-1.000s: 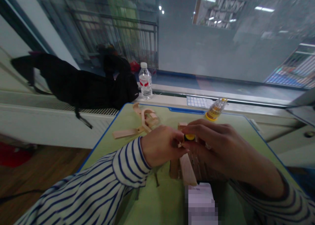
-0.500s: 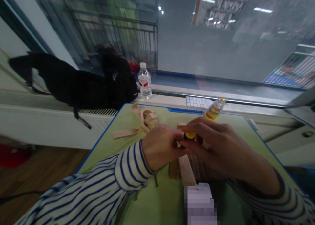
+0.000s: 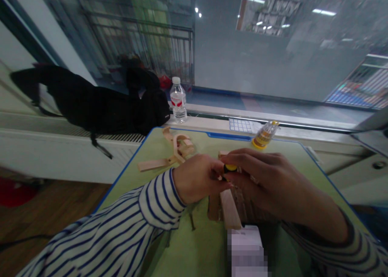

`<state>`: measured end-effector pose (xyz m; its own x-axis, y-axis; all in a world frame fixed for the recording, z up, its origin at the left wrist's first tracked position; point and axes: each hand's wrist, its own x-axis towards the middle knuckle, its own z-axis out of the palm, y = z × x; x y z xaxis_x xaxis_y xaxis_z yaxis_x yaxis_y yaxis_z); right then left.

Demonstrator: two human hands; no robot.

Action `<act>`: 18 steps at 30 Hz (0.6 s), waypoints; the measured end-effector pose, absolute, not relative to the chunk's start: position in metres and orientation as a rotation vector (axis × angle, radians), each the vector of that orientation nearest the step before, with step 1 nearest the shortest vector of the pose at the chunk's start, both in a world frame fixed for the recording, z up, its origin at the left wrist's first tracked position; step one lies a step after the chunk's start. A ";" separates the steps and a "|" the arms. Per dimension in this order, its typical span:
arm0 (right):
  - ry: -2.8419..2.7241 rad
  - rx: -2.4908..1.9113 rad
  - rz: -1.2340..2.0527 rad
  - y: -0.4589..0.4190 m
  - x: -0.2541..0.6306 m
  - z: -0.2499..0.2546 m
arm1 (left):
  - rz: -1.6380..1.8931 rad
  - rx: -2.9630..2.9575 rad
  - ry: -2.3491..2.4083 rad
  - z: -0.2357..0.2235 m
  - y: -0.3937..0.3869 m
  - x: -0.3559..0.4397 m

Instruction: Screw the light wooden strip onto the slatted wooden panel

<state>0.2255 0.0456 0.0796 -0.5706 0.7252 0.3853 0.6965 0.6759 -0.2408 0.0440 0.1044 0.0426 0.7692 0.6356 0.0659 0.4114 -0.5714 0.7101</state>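
My right hand (image 3: 266, 176) is closed, its fingertips round a short yellow-and-black handle (image 3: 230, 168) that looks like a screwdriver's, seen end-on. Close against it, my left hand (image 3: 198, 178) is pinched shut; what it holds is hidden behind the fingers. A pale wooden strip (image 3: 230, 212) runs from beneath the hands toward me, with a wooden end (image 3: 223, 153) showing beyond them. Under the strip is a brown block or box (image 3: 214, 208) with a clear, shiny surface beside it, mostly covered by my right hand. A screw (image 3: 192, 221) lies by my left wrist.
Several joined wooden pieces (image 3: 178, 147) lie at the table's back left. A clear bottle with a yellow base (image 3: 264, 135) stands at the back edge. Beyond, the sill holds a water bottle (image 3: 178, 101) and a black bag (image 3: 115, 107). A blurred pale object (image 3: 247, 248) is nearest me.
The yellow-and-black handle has shifted slightly left and tilted between my fingers. Both hands stay together over the wooden strip; the other things have not moved.
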 end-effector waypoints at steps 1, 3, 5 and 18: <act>-2.434 -1.114 0.059 0.046 0.225 0.079 | 0.405 2.248 0.743 0.042 0.105 0.043; -2.439 -1.130 0.015 0.045 0.224 0.079 | 0.386 2.242 0.686 0.041 0.106 0.043; -2.445 -1.144 -0.003 0.045 0.223 0.080 | 0.373 2.252 0.662 0.041 0.106 0.043; -2.430 -1.183 0.068 0.047 0.226 0.081 | 0.413 2.343 0.966 0.048 0.100 0.047</act>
